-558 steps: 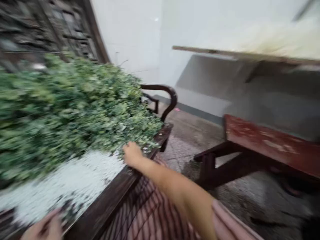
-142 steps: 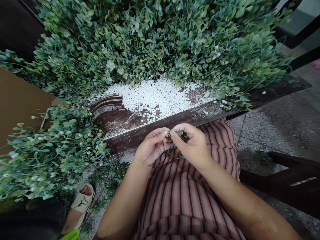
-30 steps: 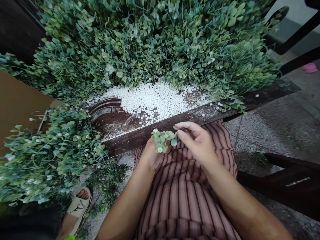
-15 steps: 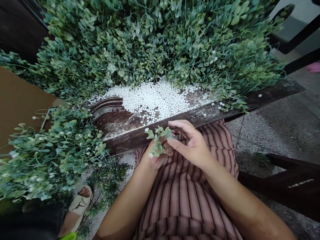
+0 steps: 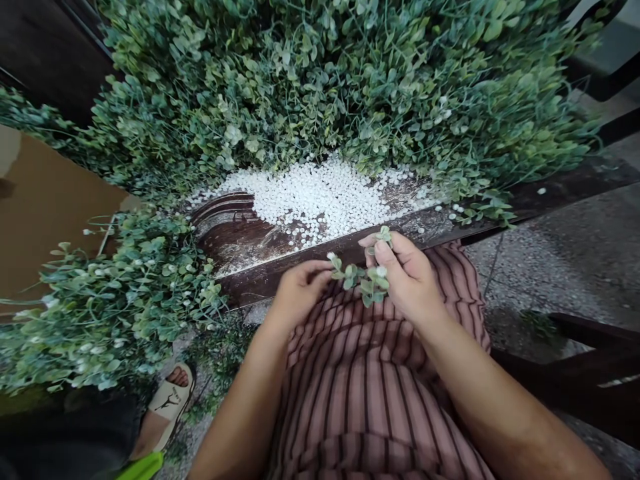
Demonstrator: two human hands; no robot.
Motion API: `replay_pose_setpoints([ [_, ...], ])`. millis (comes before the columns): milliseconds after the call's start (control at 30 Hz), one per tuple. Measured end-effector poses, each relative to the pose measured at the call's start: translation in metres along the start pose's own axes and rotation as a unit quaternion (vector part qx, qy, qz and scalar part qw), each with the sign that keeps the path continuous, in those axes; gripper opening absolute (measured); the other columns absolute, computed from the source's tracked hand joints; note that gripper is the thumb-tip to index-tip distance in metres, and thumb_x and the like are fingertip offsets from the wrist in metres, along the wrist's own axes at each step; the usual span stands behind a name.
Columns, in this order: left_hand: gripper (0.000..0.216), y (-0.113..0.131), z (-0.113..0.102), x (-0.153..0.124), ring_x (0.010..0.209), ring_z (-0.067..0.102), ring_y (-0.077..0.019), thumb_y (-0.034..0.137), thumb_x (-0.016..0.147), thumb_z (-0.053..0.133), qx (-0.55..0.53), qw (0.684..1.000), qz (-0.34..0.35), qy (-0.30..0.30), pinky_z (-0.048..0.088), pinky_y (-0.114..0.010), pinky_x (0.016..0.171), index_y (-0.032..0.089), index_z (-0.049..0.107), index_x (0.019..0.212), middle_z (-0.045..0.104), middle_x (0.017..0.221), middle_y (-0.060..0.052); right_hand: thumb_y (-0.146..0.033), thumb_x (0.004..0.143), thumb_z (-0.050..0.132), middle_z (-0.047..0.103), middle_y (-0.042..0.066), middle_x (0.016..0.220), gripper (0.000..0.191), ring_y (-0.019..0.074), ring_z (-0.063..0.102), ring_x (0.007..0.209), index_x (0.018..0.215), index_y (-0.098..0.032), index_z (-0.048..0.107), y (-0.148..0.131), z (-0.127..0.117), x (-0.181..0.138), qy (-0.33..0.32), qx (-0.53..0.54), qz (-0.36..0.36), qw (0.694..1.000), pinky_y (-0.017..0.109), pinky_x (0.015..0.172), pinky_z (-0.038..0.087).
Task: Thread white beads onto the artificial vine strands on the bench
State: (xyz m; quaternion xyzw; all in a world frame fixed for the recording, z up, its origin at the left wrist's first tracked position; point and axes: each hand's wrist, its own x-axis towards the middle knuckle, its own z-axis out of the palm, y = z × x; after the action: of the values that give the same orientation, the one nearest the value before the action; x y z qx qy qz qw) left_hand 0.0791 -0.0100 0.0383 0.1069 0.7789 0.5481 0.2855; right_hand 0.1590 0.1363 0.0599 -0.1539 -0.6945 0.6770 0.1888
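Observation:
A small green leafy sprig [image 5: 365, 277] with tiny white beads on its tips sits between my two hands, above my striped lap [image 5: 370, 387]. My right hand [image 5: 407, 280] is closed around the sprig's right side, thumb on top. At the sprig's left end, my left hand [image 5: 297, 293] pinches with curled fingers. Both hands hover just in front of the dark wooden bench edge [image 5: 320, 263].
A heap of white beads [image 5: 320, 197] lies on the bench below a big mass of green sprigs [image 5: 320, 87]. More sprigs [image 5: 100, 300] pile at the left beside a brown cardboard box [image 5: 45, 200]. Another person's sandalled foot [image 5: 170, 400] rests at the lower left. Dark wooden furniture [image 5: 590, 373] stands right.
The sprig has shifted from my left hand toward my right, which now grips it. My left hand has slid to the sprig's left tip. The view moved slightly.

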Motion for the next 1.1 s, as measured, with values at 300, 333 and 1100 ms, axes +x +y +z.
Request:
replay_pose_setpoints([
  [300,0.020,-0.018,-0.040,0.049,0.071,0.055,-0.0168,0.020,0.073,0.057,0.343,0.915,0.079,0.196,0.042,-0.029,0.073,0.021,0.068,0.090,0.059,0.081,-0.004,-0.048,0.090,0.037,0.044,0.001,0.064,0.040,0.0132,0.043,0.063,0.064,-0.019,0.043,0.005,0.005,0.002,-0.103,-0.095,-0.034,0.990,0.027,0.060,0.038],
  [333,0.020,-0.019,-0.038,0.051,0.072,0.055,-0.0171,0.020,0.074,0.055,0.345,0.914,0.087,0.196,0.042,-0.029,0.073,0.021,0.067,0.090,0.059,0.082,-0.004,-0.048,0.090,0.037,0.045,0.001,0.065,0.040,0.0133,0.044,0.064,0.063,-0.019,0.044,0.006,0.006,0.002,-0.105,-0.095,-0.032,0.989,0.027,0.060,0.038],
  [1100,0.020,0.008,0.023,-0.001,0.059,0.055,-0.0076,0.027,0.061,0.072,-0.255,0.966,-0.006,0.033,0.046,-0.022,0.064,0.019,0.070,0.080,0.068,0.068,0.000,-0.026,0.082,0.052,0.058,0.001,0.065,0.019,0.0122,0.051,0.063,0.066,-0.017,0.058,0.016,0.017,-0.006,-0.069,-0.059,-0.022,0.996,0.025,0.063,0.040],
])
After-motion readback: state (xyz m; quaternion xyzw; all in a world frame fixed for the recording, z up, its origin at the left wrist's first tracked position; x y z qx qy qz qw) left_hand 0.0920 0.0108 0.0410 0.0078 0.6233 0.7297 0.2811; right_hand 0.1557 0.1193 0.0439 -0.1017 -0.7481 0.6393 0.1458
